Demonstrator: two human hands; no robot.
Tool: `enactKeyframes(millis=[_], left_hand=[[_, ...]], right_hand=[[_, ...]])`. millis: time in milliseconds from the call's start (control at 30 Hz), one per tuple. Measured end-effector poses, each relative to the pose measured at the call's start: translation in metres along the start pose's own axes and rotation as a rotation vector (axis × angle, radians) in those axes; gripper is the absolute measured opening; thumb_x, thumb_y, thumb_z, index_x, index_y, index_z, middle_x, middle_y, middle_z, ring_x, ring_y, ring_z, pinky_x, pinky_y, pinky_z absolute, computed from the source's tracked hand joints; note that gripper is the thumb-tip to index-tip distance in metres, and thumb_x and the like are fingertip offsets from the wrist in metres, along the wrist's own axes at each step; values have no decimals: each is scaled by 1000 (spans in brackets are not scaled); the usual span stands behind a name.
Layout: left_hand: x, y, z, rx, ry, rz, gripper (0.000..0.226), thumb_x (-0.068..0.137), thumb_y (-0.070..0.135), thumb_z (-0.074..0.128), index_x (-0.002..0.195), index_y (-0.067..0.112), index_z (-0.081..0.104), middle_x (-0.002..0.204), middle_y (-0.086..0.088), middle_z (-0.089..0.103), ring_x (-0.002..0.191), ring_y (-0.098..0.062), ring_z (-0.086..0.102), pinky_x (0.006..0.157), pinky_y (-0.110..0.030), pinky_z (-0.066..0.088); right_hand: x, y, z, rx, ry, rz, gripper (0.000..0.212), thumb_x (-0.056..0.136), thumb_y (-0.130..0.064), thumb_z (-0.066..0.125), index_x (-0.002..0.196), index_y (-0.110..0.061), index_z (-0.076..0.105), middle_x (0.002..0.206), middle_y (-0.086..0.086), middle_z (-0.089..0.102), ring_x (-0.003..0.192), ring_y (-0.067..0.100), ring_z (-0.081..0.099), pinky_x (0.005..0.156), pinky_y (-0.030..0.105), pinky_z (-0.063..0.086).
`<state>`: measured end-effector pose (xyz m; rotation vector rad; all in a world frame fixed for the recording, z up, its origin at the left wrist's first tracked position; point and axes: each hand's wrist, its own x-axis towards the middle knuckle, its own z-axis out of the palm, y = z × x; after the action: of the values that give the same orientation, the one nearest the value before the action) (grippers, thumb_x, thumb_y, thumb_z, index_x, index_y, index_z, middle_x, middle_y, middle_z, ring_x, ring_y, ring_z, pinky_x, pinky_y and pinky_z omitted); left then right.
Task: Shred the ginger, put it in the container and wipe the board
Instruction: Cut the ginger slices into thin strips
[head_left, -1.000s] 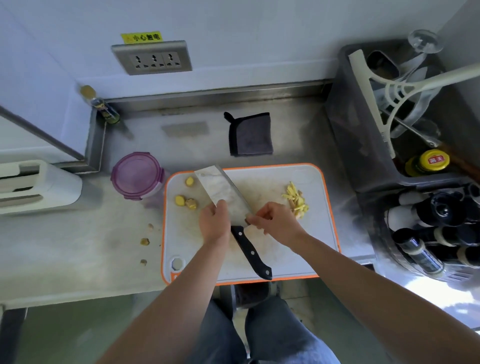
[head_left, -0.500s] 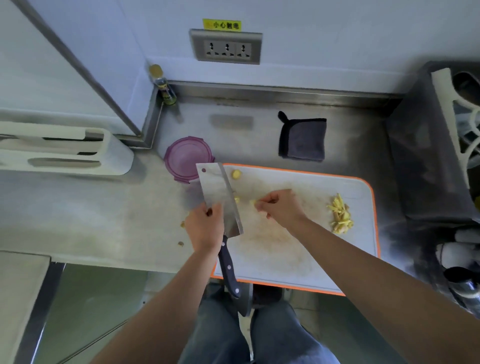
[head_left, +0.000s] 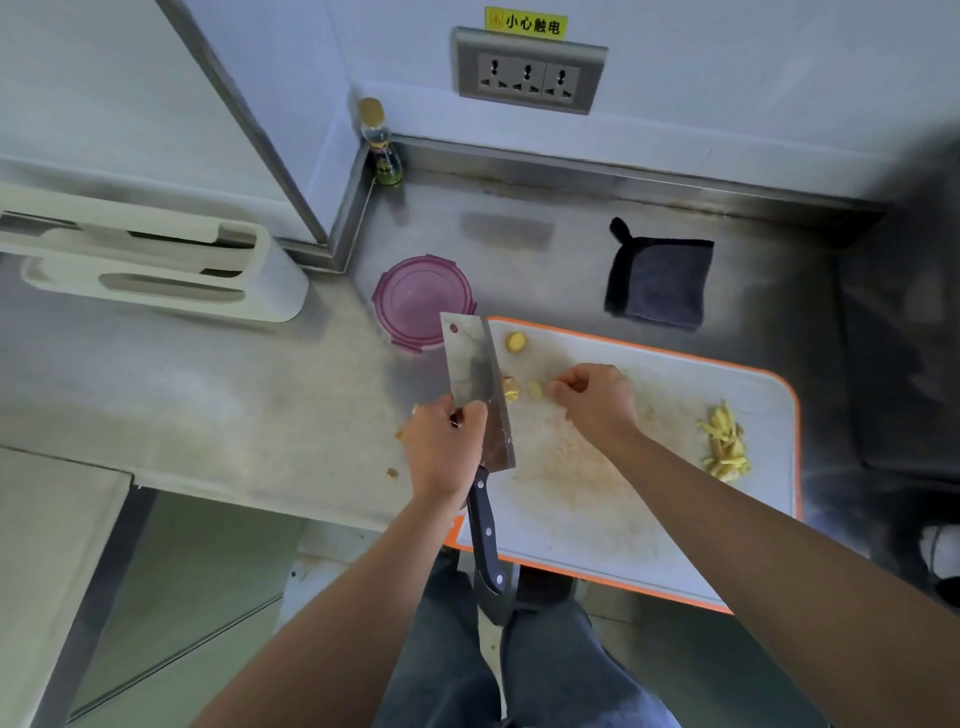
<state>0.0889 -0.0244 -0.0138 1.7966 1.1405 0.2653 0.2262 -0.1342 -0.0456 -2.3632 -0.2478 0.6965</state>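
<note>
Left hand grips cleaver at blade heel; right hand pinches ginger piece.

I see steel worktop | triple wall socket just under yellow warning label | small gold-capped bottle upright in back corner | white slotted holder at left | dark tub at right, blurred

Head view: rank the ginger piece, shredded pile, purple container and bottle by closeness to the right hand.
1. ginger piece, left, at the fingers of the right hand.
2. shredded pile, right, on the board.
3. purple container, upper left, off the board.
4. bottle, far back corner.
</note>
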Motion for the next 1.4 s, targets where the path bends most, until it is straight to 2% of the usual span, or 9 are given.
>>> enactKeyframes(millis=[167,333,400,467,567,733,933,1133,1400], left_hand=[[0,13,14,-17,1,-6,40,85,16,52,50,16,32,42,7,29,45,-13,26,49,-28,22],[-1,31,38,-21,-24,33,30,84,26,46,59,9,47,53,-5,50,53,-22,44,51,-29,33],[-2,39,46,5,-43,41,35,91,17,50,57,14,45,56,-4,52,57,-25,48,53,-32,35],[-2,45,52,-31,-104,38,35,93,16,52,58,19,49,55,4,54,55,-18,53,49,-18,38],[-2,48,59,-158,-221,-17,28,94,34,50,76,18,64,69,-1,66,64,-19,66,62,-30,54],[17,23,60,555,-87,327,23,86,18,58,103,19,72,94,-7,62,97,-29,54,83,-34,41],[34,23,59,916,-204,553,31,89,17,56,116,27,67,116,-7,55,111,-30,41,99,-35,31],[46,17,59,921,-223,640,8,74,14,76,78,21,75,100,-7,64,95,-33,49,86,-37,31],[59,19,55,762,-162,563,10,78,26,75,81,16,73,91,-7,66,97,-33,52,85,-42,44]], right_hand=[[-19,-6,-22,126,-52,-132,20,94,-35,54,82,-21,61,65,-3,65,51,8,57,57,30,50],[-44,-4,-40,-51,-310,-254,40,77,-56,66,101,-30,47,64,-7,64,57,7,57,62,33,48],[-48,4,-43,-179,-372,-305,55,75,-49,72,118,-33,41,79,-9,64,72,12,61,69,34,51],[-49,12,-44,-164,-325,-340,53,80,-28,69,124,-30,39,84,-2,65,73,16,61,68,36,52],[-45,23,-51,26,-136,-272,35,84,-10,54,115,-25,52,71,-1,60,57,11,51,53,26,41],[-41,36,-64,337,-80,-84,19,85,-8,42,89,-24,51,56,5,47,45,17,39,46,31,34],[-30,44,-67,428,-91,6,10,94,-23,50,96,-13,53,58,10,49,44,19,40,44,32,34],[-25,45,-63,399,-109,20,11,94,-23,51,85,-20,55,55,8,50,41,17,40,40,28,35],[-20,43,-57,376,-124,14,14,93,-28,54,80,-23,54,52,7,50,40,18,40,38,24,33]])
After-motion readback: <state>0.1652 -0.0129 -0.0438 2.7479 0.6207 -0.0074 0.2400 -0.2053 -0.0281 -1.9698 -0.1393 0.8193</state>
